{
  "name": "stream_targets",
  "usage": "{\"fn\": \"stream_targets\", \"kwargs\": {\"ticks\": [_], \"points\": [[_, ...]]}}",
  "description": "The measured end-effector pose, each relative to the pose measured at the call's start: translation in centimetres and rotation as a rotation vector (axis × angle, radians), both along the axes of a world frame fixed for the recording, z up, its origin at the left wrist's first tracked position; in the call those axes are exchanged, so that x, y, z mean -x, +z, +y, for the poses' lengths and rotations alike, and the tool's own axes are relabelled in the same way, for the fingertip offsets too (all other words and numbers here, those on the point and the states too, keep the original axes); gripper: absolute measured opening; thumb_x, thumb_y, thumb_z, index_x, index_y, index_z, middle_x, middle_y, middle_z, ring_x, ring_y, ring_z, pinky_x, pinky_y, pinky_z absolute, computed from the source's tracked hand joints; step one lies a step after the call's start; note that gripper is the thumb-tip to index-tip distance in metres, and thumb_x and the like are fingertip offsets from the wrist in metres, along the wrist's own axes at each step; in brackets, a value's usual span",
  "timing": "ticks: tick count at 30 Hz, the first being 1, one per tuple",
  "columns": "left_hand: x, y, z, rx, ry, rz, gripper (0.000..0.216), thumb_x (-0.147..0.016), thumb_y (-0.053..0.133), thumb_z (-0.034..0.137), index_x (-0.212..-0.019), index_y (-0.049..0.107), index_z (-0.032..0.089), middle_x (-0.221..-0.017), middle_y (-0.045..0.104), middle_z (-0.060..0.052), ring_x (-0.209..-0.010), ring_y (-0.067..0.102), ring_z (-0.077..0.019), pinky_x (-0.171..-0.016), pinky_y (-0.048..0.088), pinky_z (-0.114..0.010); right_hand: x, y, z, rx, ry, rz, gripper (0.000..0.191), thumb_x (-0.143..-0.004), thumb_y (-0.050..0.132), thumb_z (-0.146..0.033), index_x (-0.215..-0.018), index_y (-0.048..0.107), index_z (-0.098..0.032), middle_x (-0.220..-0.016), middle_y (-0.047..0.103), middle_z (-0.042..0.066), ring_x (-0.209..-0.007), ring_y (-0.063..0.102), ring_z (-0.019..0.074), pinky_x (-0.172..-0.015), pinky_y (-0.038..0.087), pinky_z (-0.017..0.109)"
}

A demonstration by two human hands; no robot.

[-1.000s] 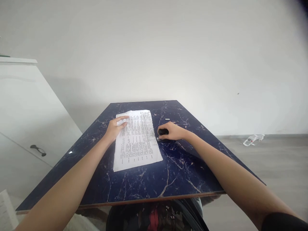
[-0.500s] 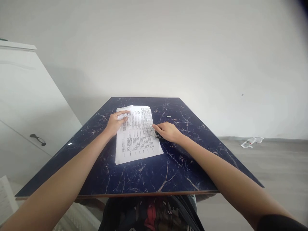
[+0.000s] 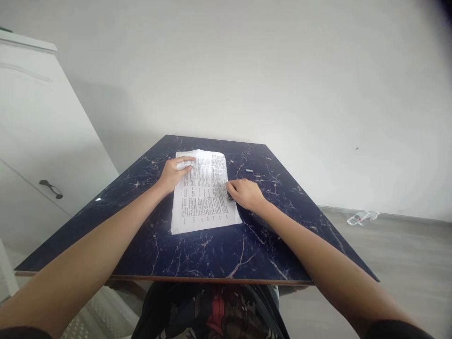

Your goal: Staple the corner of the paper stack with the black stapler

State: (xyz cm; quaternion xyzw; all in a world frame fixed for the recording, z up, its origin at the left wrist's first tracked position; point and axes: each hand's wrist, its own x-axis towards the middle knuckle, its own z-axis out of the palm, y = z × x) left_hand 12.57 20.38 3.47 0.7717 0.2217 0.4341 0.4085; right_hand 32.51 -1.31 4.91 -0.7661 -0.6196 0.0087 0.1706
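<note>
Printed sheets of paper [image 3: 199, 207] lie slightly crumpled on the dark blue marbled table. My left hand [image 3: 173, 174] rests on their upper left side, thumb and forefinger stretched apart flat on the print. At the right edge, my right hand [image 3: 246, 193] is closed around a small dark stapler [image 3: 230, 198]. Its front end overlaps the edge of the paper, while most of its body is hidden under my fingers. Beyond the right hand lies a short grey strip of staples [image 3: 249, 171], touched by neither hand.
The table [image 3: 212, 259] narrows towards the pale wall [image 3: 247, 70]. To the left stands a white cabinet [image 3: 45, 132] with a dark handle. A crumpled clear plastic wrapper [image 3: 362, 217] is on the floor at the right.
The view has tilted and shifted slightly. The stapler's front end now shows more plainly over the paper's right edge. Both hands keep nearly the same places on the sheets.
</note>
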Motion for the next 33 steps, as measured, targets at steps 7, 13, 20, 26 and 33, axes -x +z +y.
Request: {"fn": "stream_targets", "kwargs": {"ticks": [7, 13, 20, 26, 33], "points": [[-0.1, 0.2, -0.4, -0.022, 0.010, 0.004, 0.030, -0.083, 0.073, 0.027, -0.111, 0.079, 0.022, -0.127, 0.073, -0.009, -0.123, 0.064, -0.0289, -0.114, 0.042, -0.048, 0.3, 0.2, -0.1, -0.029, -0.016, -0.029, 0.041, -0.103, 0.029, -0.041, -0.072, 0.044, -0.019, -0.072, 0.057, 0.001, -0.059, 0.043, 0.0133, -0.056, 0.023, 0.028], [-0.2, 0.0, -0.3, -0.023, 0.007, 0.008, 0.029, -0.083, 0.073, 0.025, -0.112, 0.079, 0.023, -0.127, 0.073, -0.008, -0.123, 0.064, -0.0280, -0.115, 0.042, -0.048, 0.6, 0.3, -0.1, 0.001, -0.026, -0.111, 0.039, -0.104, 0.028, -0.040, -0.078, 0.048, -0.020, -0.079, 0.059, 0.003, -0.062, 0.046, 0.0138, -0.057, 0.024, 0.029], [-0.3, -0.1, -0.3, -0.053, 0.014, 0.008, 0.029, -0.084, 0.072, 0.022, -0.112, 0.079, 0.024, -0.127, 0.073, -0.006, -0.122, 0.065, -0.0263, -0.116, 0.041, -0.048, 1.3, 0.2, -0.2, 0.050, -0.037, -0.247, 0.042, -0.106, 0.024, -0.037, -0.085, 0.056, -0.020, -0.083, 0.062, 0.005, -0.067, 0.053, 0.0164, -0.056, 0.025, 0.030], [-0.4, 0.0, -0.7, -0.052, 0.005, 0.031, 0.031, -0.084, 0.072, 0.022, -0.114, 0.078, 0.023, -0.128, 0.073, -0.007, -0.123, 0.064, -0.0266, -0.115, 0.042, -0.047, 2.7, -1.1, 0.3, 0.056, -0.057, -0.470, 0.043, -0.105, 0.026, -0.035, -0.091, 0.062, -0.016, -0.082, 0.065, 0.011, -0.073, 0.060, 0.0236, -0.065, 0.034, 0.034], [-0.2, -0.3, -0.1, -0.077, 0.029, 0.155, 0.030, -0.086, 0.070, 0.023, -0.115, 0.078, 0.026, -0.131, 0.071, -0.006, -0.126, 0.063, -0.0278, -0.114, 0.043, -0.047, 0.3, 1.1, -0.3, 0.173, 0.118, -0.040, 0.051, -0.107, 0.020, -0.048, -0.085, 0.057, -0.019, -0.076, 0.064, 0.007, -0.062, 0.054, 0.0186, -0.061, 0.037, 0.033]]}}
